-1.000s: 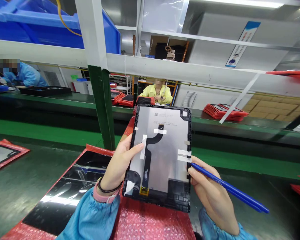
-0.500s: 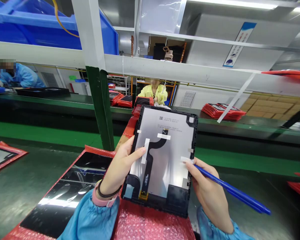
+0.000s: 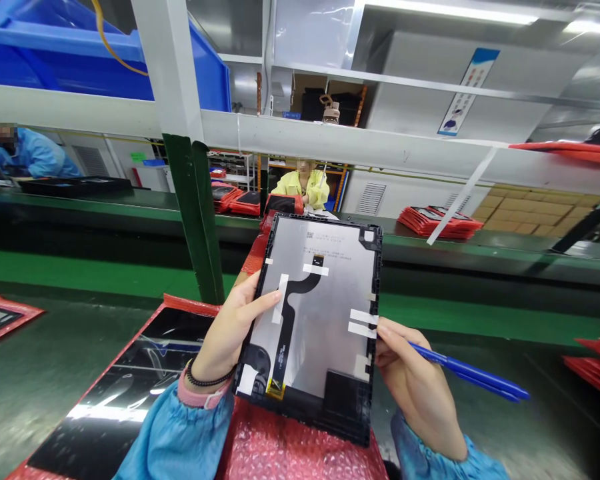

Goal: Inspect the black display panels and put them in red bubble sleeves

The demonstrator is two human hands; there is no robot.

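Observation:
A tablet screen panel (image 3: pixel 325 320) with a silver back, black frame and black ribbon cable (image 3: pixel 291 320) is held up, tilted, in front of me. My left hand (image 3: pixel 235 327) grips its left edge, thumb on the back beside a white tape strip (image 3: pixel 281 300). My right hand (image 3: pixel 415 373) is closed at the right edge, its fingertips by the ends of two white tape strips (image 3: pixel 364 317). A slim blue pen-like tool (image 3: pixel 473 373) sticks out from that hand; its other end is hidden. Below the panel lies red bubble wrap (image 3: pixel 300 447).
To the left lies a glossy black screen (image 3: pixel 125 393) on red wrap. Another wrapped panel (image 3: pixel 5 319) sits farther left. A green post (image 3: pixel 193 217) rises behind it. Red pouches (image 3: pixel 597 363) lie at far right. Co-workers sit beyond, one in a yellow top (image 3: pixel 303 187).
My right fingertips have drawn back from the silver panel to its right edge, and two tape strips now show there. The view has shifted slightly; my left hand keeps its grip.

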